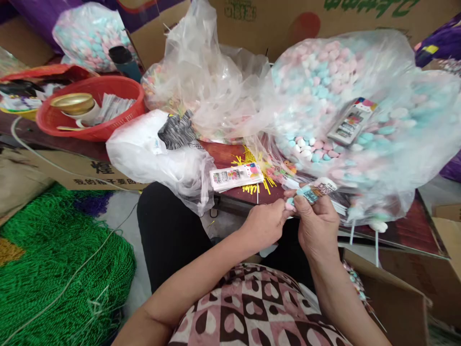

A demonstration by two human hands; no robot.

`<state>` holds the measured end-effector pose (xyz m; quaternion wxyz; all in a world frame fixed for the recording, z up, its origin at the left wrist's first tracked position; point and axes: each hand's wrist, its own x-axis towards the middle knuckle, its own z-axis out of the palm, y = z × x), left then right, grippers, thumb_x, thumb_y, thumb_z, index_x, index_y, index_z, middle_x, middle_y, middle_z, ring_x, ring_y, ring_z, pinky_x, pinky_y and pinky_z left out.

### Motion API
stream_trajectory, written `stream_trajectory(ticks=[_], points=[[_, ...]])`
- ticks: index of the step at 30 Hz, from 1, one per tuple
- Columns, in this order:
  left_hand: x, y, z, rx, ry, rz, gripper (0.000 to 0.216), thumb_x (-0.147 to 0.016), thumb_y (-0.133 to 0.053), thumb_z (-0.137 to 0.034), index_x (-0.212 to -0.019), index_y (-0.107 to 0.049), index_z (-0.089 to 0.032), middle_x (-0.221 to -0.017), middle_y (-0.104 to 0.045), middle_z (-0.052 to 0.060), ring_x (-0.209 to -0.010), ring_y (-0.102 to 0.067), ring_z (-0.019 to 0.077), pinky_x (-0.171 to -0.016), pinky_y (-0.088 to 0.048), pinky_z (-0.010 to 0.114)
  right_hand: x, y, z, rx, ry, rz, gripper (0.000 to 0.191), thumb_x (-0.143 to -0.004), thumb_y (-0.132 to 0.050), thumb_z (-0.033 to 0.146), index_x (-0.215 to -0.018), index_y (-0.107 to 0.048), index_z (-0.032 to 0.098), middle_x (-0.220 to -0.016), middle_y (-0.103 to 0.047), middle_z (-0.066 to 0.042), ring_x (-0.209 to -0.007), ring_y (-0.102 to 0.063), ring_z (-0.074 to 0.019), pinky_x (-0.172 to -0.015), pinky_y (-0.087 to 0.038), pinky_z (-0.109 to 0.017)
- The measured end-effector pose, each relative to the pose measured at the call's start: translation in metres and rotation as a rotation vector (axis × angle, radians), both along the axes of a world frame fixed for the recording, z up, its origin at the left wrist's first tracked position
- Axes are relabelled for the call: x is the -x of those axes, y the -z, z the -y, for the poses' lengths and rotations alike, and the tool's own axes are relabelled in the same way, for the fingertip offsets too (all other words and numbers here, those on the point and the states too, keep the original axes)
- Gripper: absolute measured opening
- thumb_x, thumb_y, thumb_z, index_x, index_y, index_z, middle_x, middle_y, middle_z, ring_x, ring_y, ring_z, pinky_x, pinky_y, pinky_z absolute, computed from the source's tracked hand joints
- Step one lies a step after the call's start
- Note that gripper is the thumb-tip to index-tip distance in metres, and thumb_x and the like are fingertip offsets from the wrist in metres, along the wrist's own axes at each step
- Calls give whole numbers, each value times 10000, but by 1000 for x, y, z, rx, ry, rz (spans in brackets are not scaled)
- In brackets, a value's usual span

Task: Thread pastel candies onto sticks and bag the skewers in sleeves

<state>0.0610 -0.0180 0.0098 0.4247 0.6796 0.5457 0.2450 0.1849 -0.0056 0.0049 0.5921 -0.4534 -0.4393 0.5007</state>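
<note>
My right hand pinches a small printed plastic packet between thumb and fingers, just past the table's front edge. Small pink and blue marshmallows show at the packet's lower left end. My left hand is closed against these marshmallows, its fingertips partly hidden behind the right thumb. A stack of flat printed packets lies left of my hands, on a bundle of yellow twist ties. Right of them, a big clear bag is full of pink, blue and white marshmallows.
Another printed packet stack rests on the big bag. White sticks jut over the table edge. A red plastic basket holds bowls and papers at left. Green cord is heaped on the floor. An open carton stands at lower right.
</note>
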Motion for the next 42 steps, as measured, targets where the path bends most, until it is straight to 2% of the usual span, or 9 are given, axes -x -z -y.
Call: stream_trajectory(ticks=[4, 7, 10, 14, 17, 23, 28, 34, 42], points=[[9, -4, -3, 378, 107, 711, 414, -892, -449, -595, -812, -492, -191, -507, -357, -82, -447, -383, 88, -611, -486, 282, -6, -14, -6, 166, -295, -117, 374, -722, -794, 397, -1050, -693, 246, -928, -752, -41, -537, -562, -120, -441, -446, -243], [11, -3, -2, 546, 242, 993, 513, -766, -569, -695, -782, -483, -189, -465, -230, -131, -376, -279, 61, -553, -475, 286, -4, -19, -8, 231, -385, -194, 414, -684, -811, 435, -1035, -702, 244, -793, -738, -16, -410, -454, -84, -358, -378, -228], [9, -1, -1, 423, 142, 876, 467, -824, -512, -655, -807, -500, -189, -498, -310, -98, -410, -345, 85, -572, -472, 293, 6, -17, -8, 184, -277, -211, 335, -699, -808, 405, -980, -702, 257, -707, -709, 14, -501, -565, -119, -452, -466, -240], [10, -2, -2, -7, -110, 377, 262, -924, -459, -403, -1062, -571, -211, -818, -617, 42, -691, -587, 187, -734, -465, 329, 26, -13, -12, 75, -104, -172, 237, -727, -800, 339, -913, -680, 257, -736, -721, 21, -758, -688, -170, -770, -555, -325], [23, -5, -6, -121, -241, 236, 191, -919, -478, -331, -997, -613, -221, -845, -648, 62, -748, -613, 221, -735, -437, 320, 37, -14, -24, 48, -174, -86, 263, -779, -759, 371, -1000, -669, 261, -844, -754, -3, -837, -704, -190, -853, -545, -377], [62, -11, -18, -58, -508, 790, 278, -897, -553, -461, -786, -548, -206, -502, -372, -75, -445, -369, 92, -589, -423, 246, 63, -19, -77, -60, -516, 155, 357, -855, -635, 499, -1107, -694, 253, -1106, -743, -49, -1060, -672, -228, -955, -506, -405], [72, -3, -29, 73, -727, 1276, 343, -828, -669, -481, -773, -511, -182, -496, -314, -107, -399, -319, 49, -509, -414, 208, 89, -7, -131, -125, -505, 608, 336, -889, -562, 358, -1154, -708, 211, -1025, -769, -51, -1042, -674, -202, -1002, -469, -396], [74, 8, -38, 171, -891, 1450, 328, -863, -658, -407, -721, -472, -178, -517, -365, -86, -430, -351, 48, -507, -425, 193, 66, 17, -180, -139, -335, 1078, 274, -847, -524, 241, -981, -759, 200, -1003, -767, -52, -935, -685, -221, -886, -508, -366], [72, 13, -37, 149, -848, 1424, 334, -868, -644, -422, -738, -446, -187, -523, -400, -79, -443, -397, 62, -524, -450, 210, 46, 13, -180, -92, -484, 1314, 300, -876, -508, 385, -880, -760, 223, -488, -623, 11, -451, -577, -169, -516, -424, -280]])
